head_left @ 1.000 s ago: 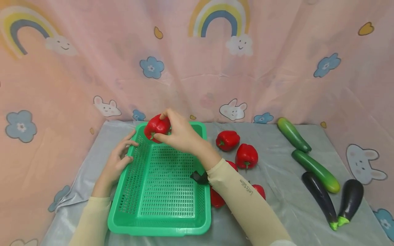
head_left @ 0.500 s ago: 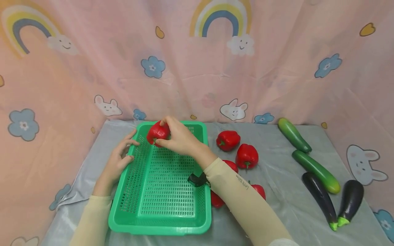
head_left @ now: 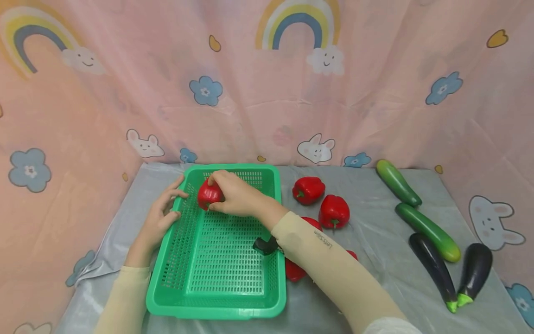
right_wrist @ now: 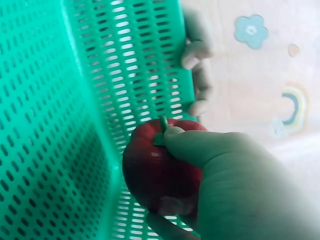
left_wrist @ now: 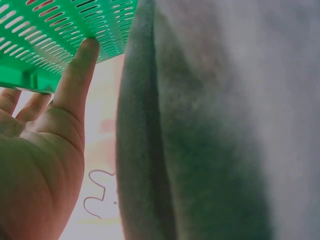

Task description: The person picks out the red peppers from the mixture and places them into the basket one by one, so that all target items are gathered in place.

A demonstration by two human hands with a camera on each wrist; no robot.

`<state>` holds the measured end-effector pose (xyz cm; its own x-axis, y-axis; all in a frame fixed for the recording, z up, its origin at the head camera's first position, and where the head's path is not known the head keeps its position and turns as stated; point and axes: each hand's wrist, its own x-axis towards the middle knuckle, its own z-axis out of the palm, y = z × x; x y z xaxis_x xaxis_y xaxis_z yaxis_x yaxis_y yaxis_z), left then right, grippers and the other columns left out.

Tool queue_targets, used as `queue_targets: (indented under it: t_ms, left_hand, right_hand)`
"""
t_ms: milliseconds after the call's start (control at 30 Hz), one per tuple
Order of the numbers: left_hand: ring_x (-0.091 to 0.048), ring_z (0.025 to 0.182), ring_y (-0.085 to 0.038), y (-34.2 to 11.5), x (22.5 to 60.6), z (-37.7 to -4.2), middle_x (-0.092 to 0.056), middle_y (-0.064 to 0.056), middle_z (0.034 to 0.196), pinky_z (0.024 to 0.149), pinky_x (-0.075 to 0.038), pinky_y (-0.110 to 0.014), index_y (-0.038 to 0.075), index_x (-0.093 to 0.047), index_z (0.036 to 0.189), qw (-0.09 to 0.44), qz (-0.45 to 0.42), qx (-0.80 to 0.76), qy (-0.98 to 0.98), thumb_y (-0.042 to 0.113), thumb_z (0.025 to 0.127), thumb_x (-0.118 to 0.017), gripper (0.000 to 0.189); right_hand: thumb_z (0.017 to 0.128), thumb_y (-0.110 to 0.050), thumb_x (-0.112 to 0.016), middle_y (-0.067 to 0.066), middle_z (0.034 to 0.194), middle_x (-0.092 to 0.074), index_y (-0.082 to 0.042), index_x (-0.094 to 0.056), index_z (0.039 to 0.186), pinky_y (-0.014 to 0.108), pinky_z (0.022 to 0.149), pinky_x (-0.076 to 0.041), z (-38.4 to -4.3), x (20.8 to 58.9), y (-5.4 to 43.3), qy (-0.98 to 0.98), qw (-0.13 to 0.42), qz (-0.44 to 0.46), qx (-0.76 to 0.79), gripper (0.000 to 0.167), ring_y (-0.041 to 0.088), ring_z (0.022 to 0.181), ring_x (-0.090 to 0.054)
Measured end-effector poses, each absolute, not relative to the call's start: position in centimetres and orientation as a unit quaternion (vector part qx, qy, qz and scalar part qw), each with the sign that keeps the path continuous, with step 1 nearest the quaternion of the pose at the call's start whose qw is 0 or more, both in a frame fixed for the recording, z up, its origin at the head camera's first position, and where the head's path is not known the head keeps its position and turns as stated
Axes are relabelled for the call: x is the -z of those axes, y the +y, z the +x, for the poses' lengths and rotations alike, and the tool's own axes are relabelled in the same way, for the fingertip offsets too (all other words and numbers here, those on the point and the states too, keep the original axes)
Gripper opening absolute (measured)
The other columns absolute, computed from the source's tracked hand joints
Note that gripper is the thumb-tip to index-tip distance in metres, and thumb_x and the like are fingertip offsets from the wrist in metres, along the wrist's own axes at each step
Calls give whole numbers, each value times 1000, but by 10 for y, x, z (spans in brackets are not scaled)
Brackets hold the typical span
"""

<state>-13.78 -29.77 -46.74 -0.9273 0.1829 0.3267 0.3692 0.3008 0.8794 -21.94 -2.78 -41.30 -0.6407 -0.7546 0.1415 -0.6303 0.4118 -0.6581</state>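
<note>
My right hand (head_left: pixel 238 195) holds a red bell pepper (head_left: pixel 207 196) low inside the far left part of the green plastic basket (head_left: pixel 217 311). In the right wrist view the thumb lies by the green stem of this bell pepper (right_wrist: pixel 155 170), near the perforated side wall. Whether the pepper touches the basket floor, I cannot tell. My left hand (head_left: pixel 160 215) grips the basket's left side, fingertips over the rim. One digit of the left hand (left_wrist: pixel 65 110) presses the slotted wall from outside in the left wrist view.
Red bell peppers lie right of the basket, among them one pepper (head_left: pixel 308 190) at the back and another pepper (head_left: pixel 334 211); my right arm partly covers others. Farther right lie two green zucchini (head_left: pixel 427 232) and two dark eggplants (head_left: pixel 434 266). A pink patterned curtain (head_left: pixel 267 83) hangs behind.
My right hand has lowered the red bell pepper from rim height at the far left corner down into the basket, slightly toward me. The left hand stays at the rim.
</note>
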Motion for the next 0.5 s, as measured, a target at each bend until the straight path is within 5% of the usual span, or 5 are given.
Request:
queue_targets:
  t_ms: [500]
  left_hand:
    - [-18,165,-36,-295,468,-137,-30,-15,178,124,-25,-35,-10,-59,125,90,-178,577,-792,-18,84,-48,44]
  right_hand:
    - [92,-26,-91,5,138,-64,-8,-58,138,28,100,-53,-222,421,-36,846,120,-417,308,59,18,126,-58]
